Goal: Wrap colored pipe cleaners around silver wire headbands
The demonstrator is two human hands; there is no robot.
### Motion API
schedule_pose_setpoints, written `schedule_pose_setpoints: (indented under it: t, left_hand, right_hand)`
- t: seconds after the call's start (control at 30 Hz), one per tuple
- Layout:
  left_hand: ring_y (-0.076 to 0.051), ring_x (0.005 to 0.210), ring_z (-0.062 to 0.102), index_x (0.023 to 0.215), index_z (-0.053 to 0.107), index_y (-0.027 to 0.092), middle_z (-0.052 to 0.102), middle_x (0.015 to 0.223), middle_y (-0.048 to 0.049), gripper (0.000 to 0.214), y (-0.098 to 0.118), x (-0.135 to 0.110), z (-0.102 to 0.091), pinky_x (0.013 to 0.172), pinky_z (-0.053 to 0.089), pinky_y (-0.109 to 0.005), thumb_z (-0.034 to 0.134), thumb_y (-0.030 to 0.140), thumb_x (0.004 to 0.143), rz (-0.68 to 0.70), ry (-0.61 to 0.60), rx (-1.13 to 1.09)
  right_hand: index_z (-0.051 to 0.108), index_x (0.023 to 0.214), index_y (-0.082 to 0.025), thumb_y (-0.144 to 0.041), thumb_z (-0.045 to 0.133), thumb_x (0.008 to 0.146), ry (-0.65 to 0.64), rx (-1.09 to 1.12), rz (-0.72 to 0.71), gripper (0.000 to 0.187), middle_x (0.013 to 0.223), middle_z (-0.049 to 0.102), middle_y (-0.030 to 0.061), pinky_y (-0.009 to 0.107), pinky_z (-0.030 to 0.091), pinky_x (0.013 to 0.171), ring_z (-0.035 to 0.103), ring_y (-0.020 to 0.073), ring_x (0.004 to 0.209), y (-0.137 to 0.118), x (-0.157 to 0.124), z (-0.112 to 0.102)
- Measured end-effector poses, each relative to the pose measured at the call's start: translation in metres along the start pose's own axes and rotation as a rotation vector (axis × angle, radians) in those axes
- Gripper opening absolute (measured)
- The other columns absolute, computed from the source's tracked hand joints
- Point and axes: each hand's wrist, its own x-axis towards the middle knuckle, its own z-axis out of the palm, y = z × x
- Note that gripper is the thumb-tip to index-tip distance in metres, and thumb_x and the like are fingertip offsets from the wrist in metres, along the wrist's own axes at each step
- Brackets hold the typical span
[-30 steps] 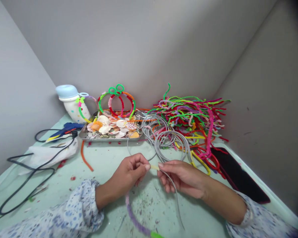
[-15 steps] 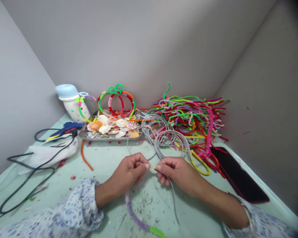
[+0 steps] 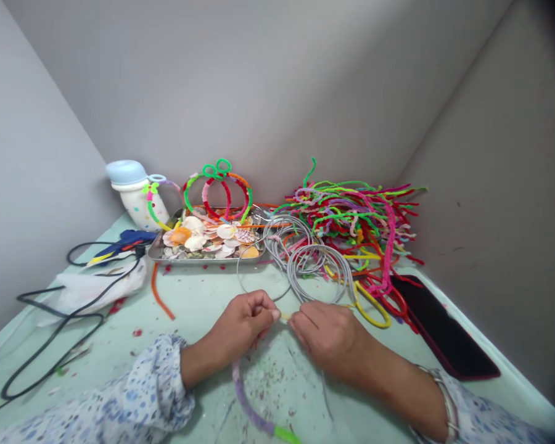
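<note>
Over the middle of the table, my left hand (image 3: 248, 324) and my right hand (image 3: 333, 338) are close together, both closed in a pinch. Between their fingertips shows a short pale yellow fuzzy bit, like a pipe cleaner (image 3: 285, 316). Below my left hand hangs a curved strand wrapped in pink, purple and green fuzz (image 3: 247, 404); its upper part is hidden behind the fingers. A thin grey wire (image 3: 326, 394) trails under my right hand. The back of that hand is turned to me and covers most of its fingers.
A metal tray (image 3: 208, 261) of seashells stands at the back, with fuzzy coloured rings (image 3: 228, 197) above it. Beside it lie coiled grey wires (image 3: 319, 271) and a pile of pipe cleaners (image 3: 351, 209). A black phone (image 3: 444, 327), a bottle (image 3: 141, 200) and a black cable (image 3: 65, 317) flank them.
My right hand has rolled over, so its back now faces up and its fingers curl under. My left hand stays nearly in place, still pinching.
</note>
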Motion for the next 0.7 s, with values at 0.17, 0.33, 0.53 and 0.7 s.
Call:
schedule_pose_setpoints:
  t: [0.17,0.33,0.53,0.7]
  left_hand:
    - [-0.006,0.036,0.035,0.075,0.054,0.016,0.043,0.043,0.0091,0.019,0.004,0.001,-0.003,0.037,0.028,-0.016,0.06,0.033,0.08,0.015,-0.016,0.001]
    - [-0.005,0.039,0.037,0.078,0.055,0.016,0.044,0.047,0.0087,0.018,0.006,0.003,-0.006,0.039,0.03,-0.016,0.061,0.033,0.081,0.041,-0.035,-0.028]
    - [-0.005,0.04,0.041,0.082,0.058,0.015,0.051,0.052,0.0055,0.023,0.007,0.003,-0.006,0.04,0.031,-0.016,0.062,0.037,0.082,0.048,-0.046,-0.053]
    - [-0.012,0.052,0.059,0.103,0.058,0.013,0.068,0.075,-0.0073,0.041,0.008,0.003,-0.007,0.046,0.041,-0.02,0.051,0.05,0.087,0.046,-0.038,-0.241]
  right_hand:
    - [0.059,0.073,-0.016,-0.03,0.042,0.093,-0.055,0.581,0.436,0.03,0.067,0.06,0.004,0.027,0.037,0.056,0.054,0.0147,0.061,0.002,0.008,-0.004]
    - [0.061,0.086,-0.013,-0.059,0.041,0.088,-0.182,1.381,0.948,0.051,0.066,0.064,0.0038,0.021,0.031,0.04,0.054,0.01,0.045,0.012,0.018,-0.005]
    - [0.061,0.073,-0.013,-0.046,0.062,0.081,-0.255,1.428,0.813,0.034,0.061,0.063,0.0002,0.018,0.031,0.04,0.048,0.0058,0.042,0.012,0.017,-0.004]
    - [0.06,0.076,-0.013,-0.043,0.063,0.08,-0.147,1.492,0.837,0.031,0.064,0.06,-0.0014,0.018,0.038,0.044,0.054,0.0072,0.049,0.02,0.014,-0.001]
